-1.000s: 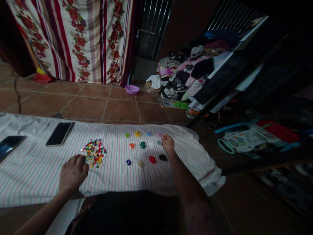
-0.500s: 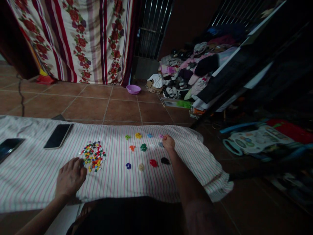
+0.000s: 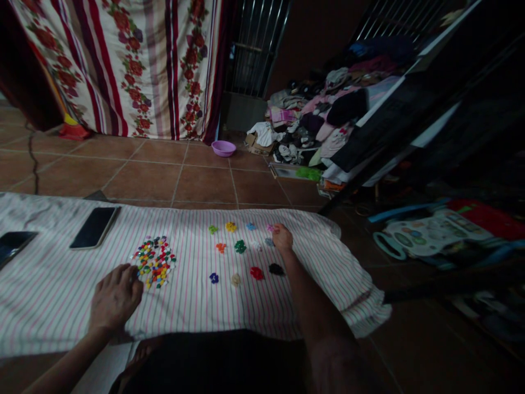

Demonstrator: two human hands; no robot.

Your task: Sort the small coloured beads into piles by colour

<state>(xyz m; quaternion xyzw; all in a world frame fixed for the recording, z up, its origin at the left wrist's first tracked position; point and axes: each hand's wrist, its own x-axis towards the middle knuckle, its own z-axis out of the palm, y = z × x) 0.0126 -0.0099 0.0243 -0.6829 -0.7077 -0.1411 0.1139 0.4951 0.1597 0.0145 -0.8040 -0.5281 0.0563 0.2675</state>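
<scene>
A mixed heap of small coloured pieces [image 3: 156,264] lies on the striped cloth [image 3: 184,306]. At its left edge my left hand [image 3: 115,298] rests palm down, fingers stretched out. My right hand [image 3: 283,237] is at the far right group, its fingertips pinched together at the small pink pile [image 3: 270,227]; whatever is between them is too small to make out. Just below the fingers sits a grey pile [image 3: 269,242]. Other single-colour piles stand in rows, among them yellow [image 3: 231,226], dark green [image 3: 240,247], orange [image 3: 221,248], red [image 3: 256,273] and black [image 3: 276,268].
Two phones lie on the cloth at the left, one dark [image 3: 94,227] and one at the edge [image 3: 15,246]. Beyond the cloth are a tiled floor, a purple basin [image 3: 223,148] and heaped clothes [image 3: 320,115]. A toy board [image 3: 430,232] lies right.
The view has shifted slightly. My right hand stays by the pink pile with fingers pinched, and my left hand remains beside the mixed heap.
</scene>
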